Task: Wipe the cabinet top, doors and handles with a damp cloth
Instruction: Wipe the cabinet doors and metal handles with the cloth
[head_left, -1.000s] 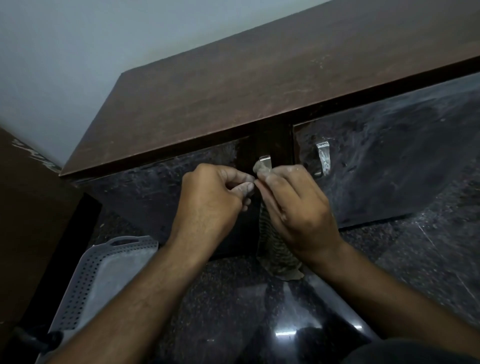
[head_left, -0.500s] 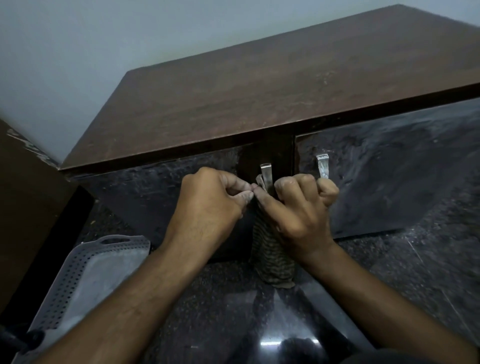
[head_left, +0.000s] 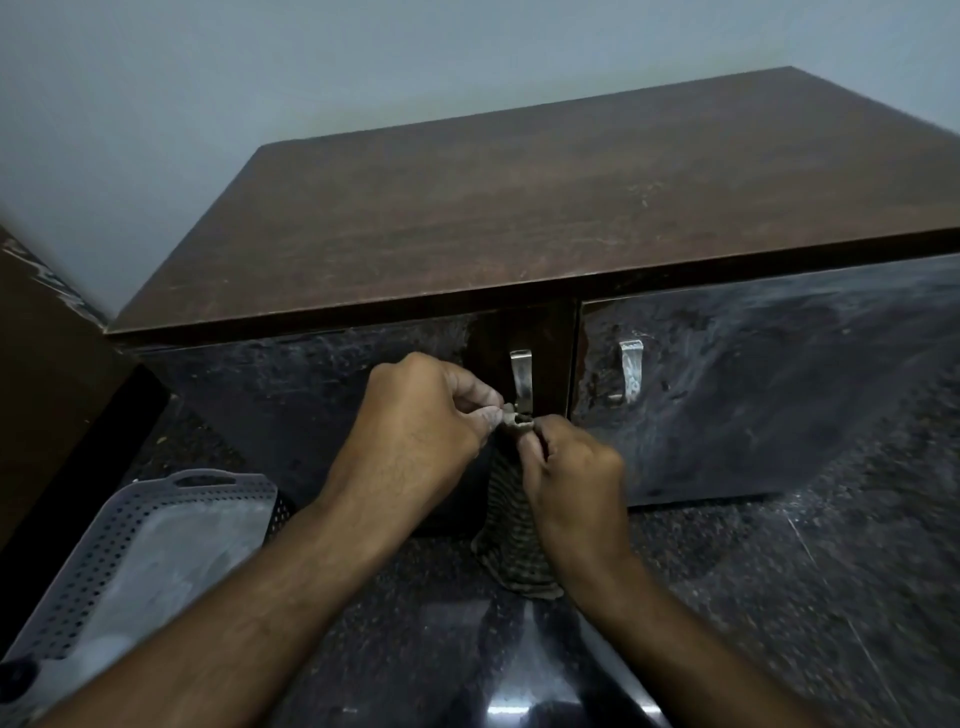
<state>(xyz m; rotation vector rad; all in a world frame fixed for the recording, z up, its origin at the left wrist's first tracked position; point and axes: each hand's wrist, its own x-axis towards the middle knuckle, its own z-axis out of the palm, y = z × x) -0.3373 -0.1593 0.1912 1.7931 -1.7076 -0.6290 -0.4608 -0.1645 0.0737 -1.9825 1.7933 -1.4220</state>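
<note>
A low cabinet has a brown wooden top (head_left: 545, 208) and two dark glossy doors, the left door (head_left: 270, 384) and the right door (head_left: 769, 374). Each door carries a metal handle: the left handle (head_left: 521, 376) and the right handle (head_left: 630, 369). A striped cloth (head_left: 511, 540) hangs down from the lower end of the left handle. My left hand (head_left: 415, 421) and my right hand (head_left: 571, 478) both pinch the cloth's top edge just below that handle. The handle's bottom end is hidden by the cloth and fingers.
A grey perforated plastic tray (head_left: 130, 561) lies on the dark speckled floor (head_left: 831, 571) at the lower left. A brown wooden panel (head_left: 41, 395) stands at the far left. A pale wall (head_left: 208, 78) rises behind the cabinet.
Both hands have slid down the left handle with the cloth, uncovering its upper part. My right hand has dropped lower than the left. The view has tilted up a little.
</note>
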